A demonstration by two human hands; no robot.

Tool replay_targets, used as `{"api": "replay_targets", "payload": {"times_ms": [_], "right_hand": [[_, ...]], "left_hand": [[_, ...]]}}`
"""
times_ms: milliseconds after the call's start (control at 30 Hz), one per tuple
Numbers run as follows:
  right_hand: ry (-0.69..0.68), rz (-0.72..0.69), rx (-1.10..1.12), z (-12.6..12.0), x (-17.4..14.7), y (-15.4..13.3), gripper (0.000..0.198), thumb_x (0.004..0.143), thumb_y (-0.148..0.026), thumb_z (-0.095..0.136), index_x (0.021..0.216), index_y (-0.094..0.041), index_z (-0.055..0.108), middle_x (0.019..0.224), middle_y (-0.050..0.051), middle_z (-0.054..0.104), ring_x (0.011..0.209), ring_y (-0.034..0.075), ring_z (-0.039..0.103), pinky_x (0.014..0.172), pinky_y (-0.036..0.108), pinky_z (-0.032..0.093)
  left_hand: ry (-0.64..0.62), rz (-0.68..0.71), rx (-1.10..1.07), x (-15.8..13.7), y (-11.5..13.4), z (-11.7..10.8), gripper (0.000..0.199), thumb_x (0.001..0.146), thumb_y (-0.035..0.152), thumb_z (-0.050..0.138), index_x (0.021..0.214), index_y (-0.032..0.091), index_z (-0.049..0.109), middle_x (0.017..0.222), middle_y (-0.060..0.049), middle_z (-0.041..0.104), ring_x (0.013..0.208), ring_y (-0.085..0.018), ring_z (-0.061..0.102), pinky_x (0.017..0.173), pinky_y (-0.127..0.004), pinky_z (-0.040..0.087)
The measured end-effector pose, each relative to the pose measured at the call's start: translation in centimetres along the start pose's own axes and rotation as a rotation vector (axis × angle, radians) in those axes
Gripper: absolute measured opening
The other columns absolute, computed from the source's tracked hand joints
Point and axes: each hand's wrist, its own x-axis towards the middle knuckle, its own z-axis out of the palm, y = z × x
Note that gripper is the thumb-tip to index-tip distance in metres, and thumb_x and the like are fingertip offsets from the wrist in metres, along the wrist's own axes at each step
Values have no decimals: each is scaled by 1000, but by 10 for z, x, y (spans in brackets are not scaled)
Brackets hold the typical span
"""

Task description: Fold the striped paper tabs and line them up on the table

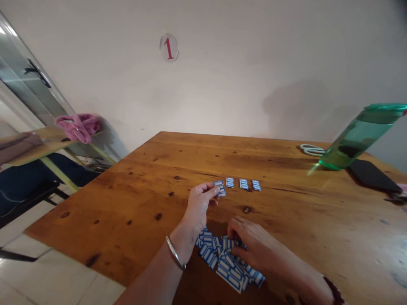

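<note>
The left hand (201, 199) pinches blue-and-white labels (221, 191) beside a row of three (243, 184) on the table (143, 178), while the right hand (249, 239) curls its fingers over a pile (229, 273), gripping or not I can't tell.

Blue-and-white label cards (229, 262) on knotty brown

White rectangles bordered in blue repeated across the piled label cards, the raised card (221, 192) and the row of three cards (243, 184). The bench (143, 186) was a warm orange-brown, flecked with dark knots and streaked with grain. Behind it ran an off-white wall (222, 84), bearing a whitish round sign (168, 48) with a red "1". The bottle (356, 137) was translucent green, the cable (313, 149) white, the flat case (372, 176) black. The bangle (174, 253) was silver, the bracelet (332, 289) dark red, the bundled cloth (78, 128) pink.
</note>
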Motion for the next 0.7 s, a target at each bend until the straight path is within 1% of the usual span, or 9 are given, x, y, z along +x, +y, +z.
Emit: {"api": "replay_targets", "payload": {"times_ms": [133, 233, 333, 467, 533, 600, 700], "right_hand": [[45, -36, 51, 4, 3, 3, 15, 62, -8, 54, 73, -17, 51, 78, 2, 56, 68, 14, 47, 60, 25, 32], [106, -6, 187, 2, 7, 7, 10, 61, -7, 53, 64, -17, 51, 70, 1, 54, 62, 12, 45, 56, 23, 31], [180, 55, 471, -4, 11, 12, 5, 65, -15, 55, 61, -17, 53, 59, -2, 51, 55, 11, 43, 52, 23, 31], [277, 180, 972, -12, 11, 17, 19, 67, -33, 60, 60, -17, 50, 54, -4, 46, 50, 9, 40, 48, 22, 30], [319, 230, 1128, -13, 10, 18, 24, 66, -36, 63, 60, -17, 49, 51, -5, 44, 48, 8, 39, 47, 22, 30], [377, 235, 1189, -14, 10, 18, 26, 64, -37, 66, 59, -17, 49, 51, -5, 45, 48, 8, 39, 47, 21, 31], [469, 217, 1169, -15, 12, 17, 25, 59, -35, 70, 63, -16, 54, 55, -4, 52, 51, 8, 43, 50, 22, 34]], "left_hand": [[0, 1, 14, 0, -1, -1, 14, 54, 21, 71, 58, 14, 60, 55, 0, 59, 51, -9, 51, 46, -19, 35], [-1, -2, 19, 0, -1, -1, 14, 53, 21, 71, 59, 14, 60, 56, 0, 59, 51, -9, 52, 46, -19, 35], [0, 7, 23, -1, -1, 0, 13, 53, 21, 70, 57, 13, 60, 54, 0, 59, 49, -8, 50, 46, -19, 36], [-20, 8, 53, -3, -3, 2, 12, 54, 22, 70, 57, 13, 62, 55, 0, 59, 48, -7, 48, 46, -19, 36], [-31, -3, 79, -4, -5, 3, 12, 54, 22, 70, 59, 13, 63, 55, 1, 59, 47, -7, 47, 46, -19, 35], [-47, -2, 108, -6, -7, 5, 11, 55, 22, 69, 58, 13, 63, 53, 1, 58, 46, -7, 45, 45, -19, 34], [-65, 7, 155, -8, -9, 7, 10, 56, 21, 67, 57, 13, 62, 50, 2, 55, 44, -7, 44, 45, -19, 33]]}}
